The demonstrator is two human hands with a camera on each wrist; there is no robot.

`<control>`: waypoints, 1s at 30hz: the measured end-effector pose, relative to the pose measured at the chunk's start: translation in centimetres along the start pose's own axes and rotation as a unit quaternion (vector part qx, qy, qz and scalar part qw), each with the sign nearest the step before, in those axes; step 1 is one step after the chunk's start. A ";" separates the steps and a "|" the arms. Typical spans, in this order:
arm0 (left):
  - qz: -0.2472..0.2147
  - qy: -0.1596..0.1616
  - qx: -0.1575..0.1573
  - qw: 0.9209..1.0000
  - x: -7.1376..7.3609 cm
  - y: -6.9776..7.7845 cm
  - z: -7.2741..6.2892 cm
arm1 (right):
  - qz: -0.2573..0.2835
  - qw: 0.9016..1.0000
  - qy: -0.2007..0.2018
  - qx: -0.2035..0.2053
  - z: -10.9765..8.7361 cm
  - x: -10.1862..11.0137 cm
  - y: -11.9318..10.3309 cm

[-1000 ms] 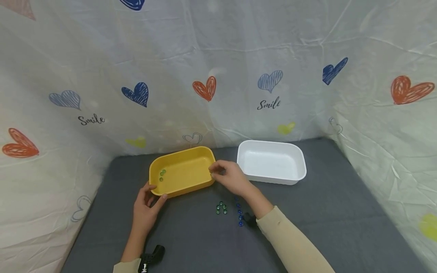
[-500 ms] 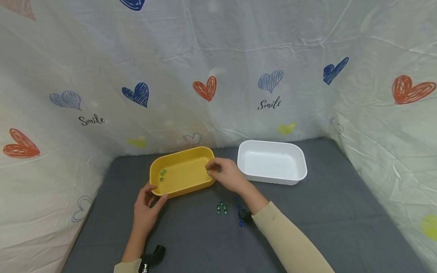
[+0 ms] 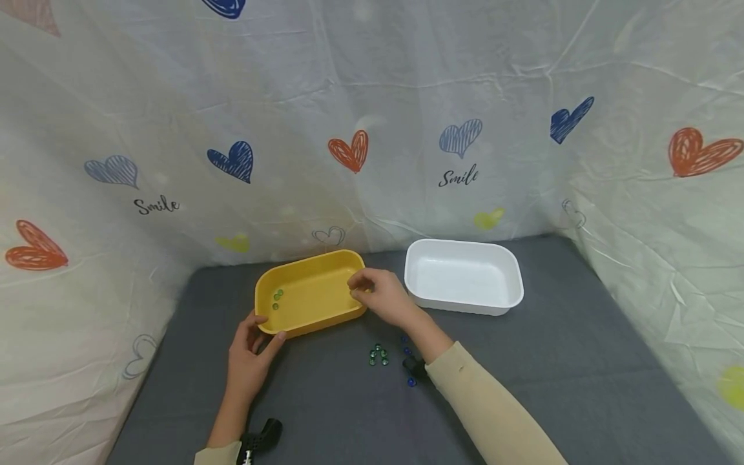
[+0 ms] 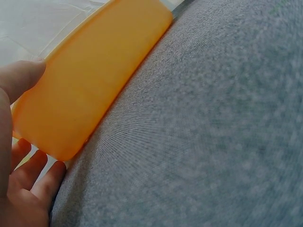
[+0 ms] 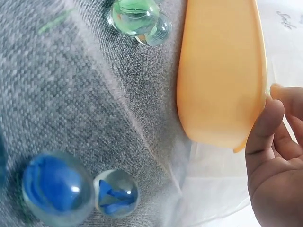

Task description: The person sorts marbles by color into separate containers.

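A yellow plastic tray rests on the grey cloth, with several green marbles at the left of its floor. My left hand grips its near left corner, thumb on the front wall and fingers round the end. Over the tray's right end, my right hand has thumb and forefinger pinched together right by the rim. In the right wrist view a small glassy glint shows between the fingertips, apparently a marble, mostly hidden. Green marbles and blue marbles lie on the cloth nearer me.
A white tray stands to the right of the yellow one. Behind both hangs a pale curtain printed with hearts. The right forearm and wrist camera partly cover the row of blue marbles.
My right hand has shifted slightly left, further over the yellow tray's right end, and its fingertips have drawn closer together. The left hand and both trays have stayed put.
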State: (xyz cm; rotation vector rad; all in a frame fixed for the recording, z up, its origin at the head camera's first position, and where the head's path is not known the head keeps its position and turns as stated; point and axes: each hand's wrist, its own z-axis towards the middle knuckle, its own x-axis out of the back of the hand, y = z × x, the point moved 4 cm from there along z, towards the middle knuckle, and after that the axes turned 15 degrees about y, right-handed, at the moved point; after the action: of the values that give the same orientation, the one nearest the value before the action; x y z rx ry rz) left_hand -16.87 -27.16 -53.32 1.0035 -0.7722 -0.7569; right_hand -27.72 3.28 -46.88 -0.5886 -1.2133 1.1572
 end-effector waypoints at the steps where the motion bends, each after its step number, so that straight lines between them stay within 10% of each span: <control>1: -0.001 0.000 0.000 1.000 0.0 0.0 0.0 | -0.002 1.000 0.001 0.000 0.0 0.0 0.0; 30: 0.009 -0.001 0.013 1.000 0.0 -0.4 0.1 | -0.008 1.000 0.005 -0.005 -0.4 -0.2 0.1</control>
State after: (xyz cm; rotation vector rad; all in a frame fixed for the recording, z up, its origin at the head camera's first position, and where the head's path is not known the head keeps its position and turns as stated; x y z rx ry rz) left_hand -17.04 -27.37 -53.61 1.0183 -0.7941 -0.7343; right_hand -27.38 3.23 -47.16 -0.5916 -1.2144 1.1345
